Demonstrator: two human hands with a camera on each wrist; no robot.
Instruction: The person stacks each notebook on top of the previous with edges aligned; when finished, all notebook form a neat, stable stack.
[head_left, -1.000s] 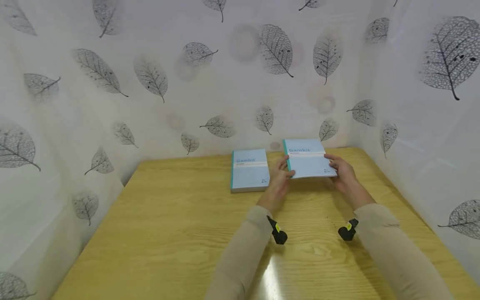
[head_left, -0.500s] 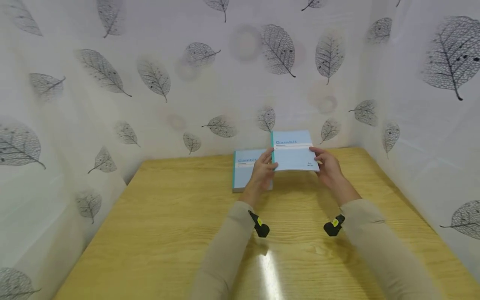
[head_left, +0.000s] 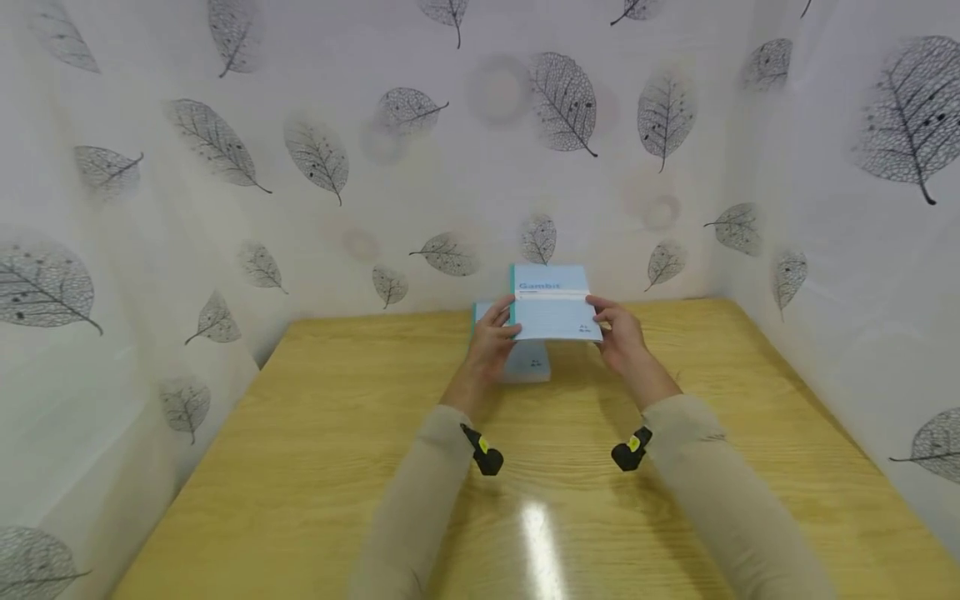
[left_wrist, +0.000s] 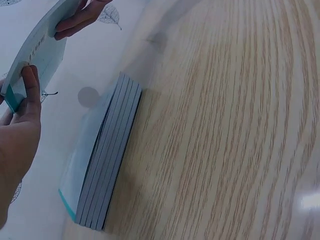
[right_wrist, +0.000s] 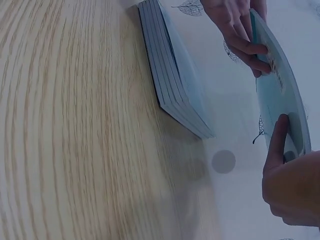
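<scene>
Both hands hold a light blue notebook marked "Gambit", with a teal spine strip, raised above the table. My left hand grips its left edge, thumb on the cover and fingers underneath. The right hand pinches the opposite edge the same way. Below lies a stack of several like notebooks, partly hidden in the head view by the held one and the left hand. From the right wrist view, the held notebook bows slightly, its back cover with a barcode facing down, apart from the stack.
The wooden table reaches back to a whitish curtain printed with dark leaves, which also hangs along both sides. A black wrist camera sits at each sleeve cuff.
Both hands have carried the notebook leftward, from beside the stack to over it. At first it was lower and to the right; now it covers much of the stack in the head view.
</scene>
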